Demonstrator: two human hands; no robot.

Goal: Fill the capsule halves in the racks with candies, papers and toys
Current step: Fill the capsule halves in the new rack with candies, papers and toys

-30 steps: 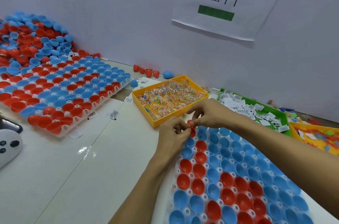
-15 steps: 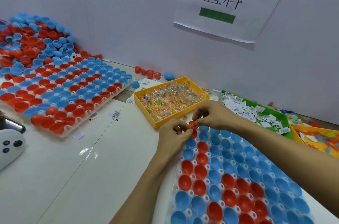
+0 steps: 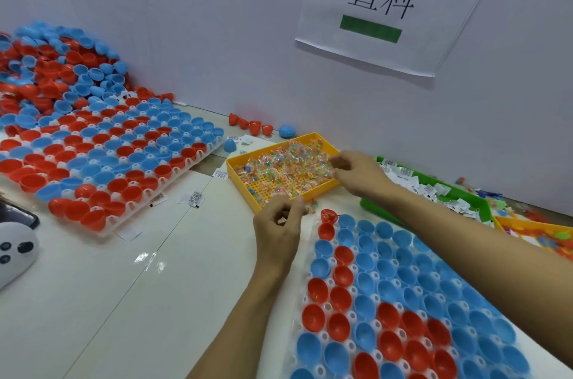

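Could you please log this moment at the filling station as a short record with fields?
Setting: white table against a white wall, paper sign with two printed characters and a green bar
Near rack: red and blue capsule halves, open side up
Far rack: same mix, loose halves heaped behind it
Yellow tray: wrapped candies
Green tray: paper slips
Left hand: fingers curled, beside the near rack's far corner; contents unclear
Right hand: fingertips over the candies at the yellow tray's right edge

Bright, even light — table (image 3: 102, 301) glare (edges warped).
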